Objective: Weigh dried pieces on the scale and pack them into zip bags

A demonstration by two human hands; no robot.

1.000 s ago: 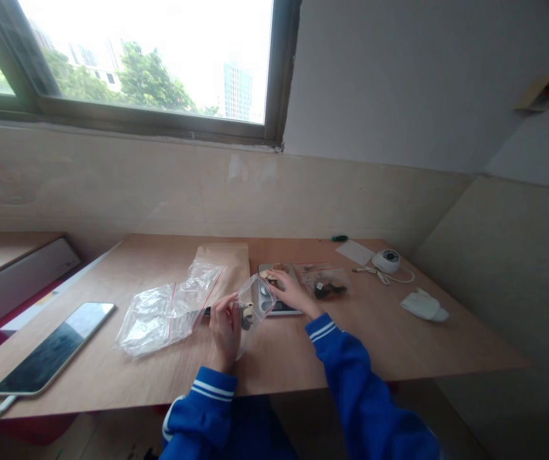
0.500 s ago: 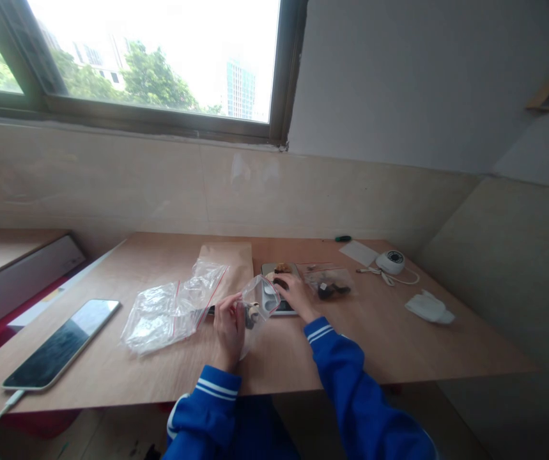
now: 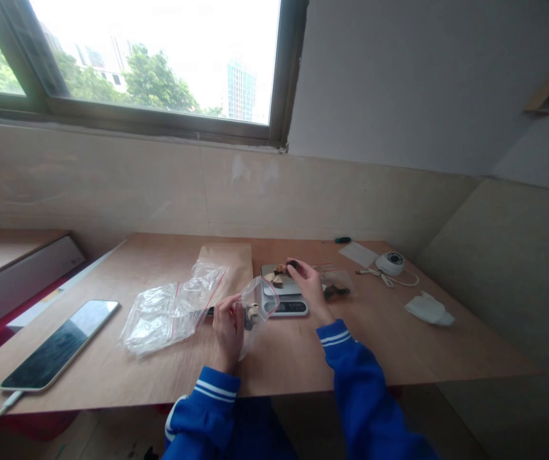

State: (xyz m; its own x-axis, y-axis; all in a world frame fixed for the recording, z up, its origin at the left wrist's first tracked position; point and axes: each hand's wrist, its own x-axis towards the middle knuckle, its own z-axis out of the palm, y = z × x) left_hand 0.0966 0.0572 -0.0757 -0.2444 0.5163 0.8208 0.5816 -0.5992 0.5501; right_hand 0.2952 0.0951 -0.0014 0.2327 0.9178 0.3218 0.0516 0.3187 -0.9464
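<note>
My left hand [image 3: 227, 322] pinches a small clear zip bag [image 3: 257, 300] by its mouth, with a few pale and dark pieces inside it. My right hand [image 3: 309, 284] is raised just above a small digital scale [image 3: 286, 298], its fingertips closed on a small dark piece [image 3: 293, 263]. A couple of pale and brown pieces [image 3: 277, 276] lie on the scale's platform. Behind my right hand lies another clear bag holding dark pieces [image 3: 335, 285].
A heap of clear red-striped zip bags [image 3: 171, 308] and a brown paper envelope [image 3: 229, 263] lie left of the scale. A phone on a cable [image 3: 61, 345] sits at the table's left front. At the right are a round white device with cord [image 3: 389, 262], white paper [image 3: 359, 252], a white cloth [image 3: 429, 308] and a green pen [image 3: 341, 239].
My right hand has lifted off the scale's platform and moved right with a dark piece pinched in its fingertips. My left hand and its bag have stayed put.
</note>
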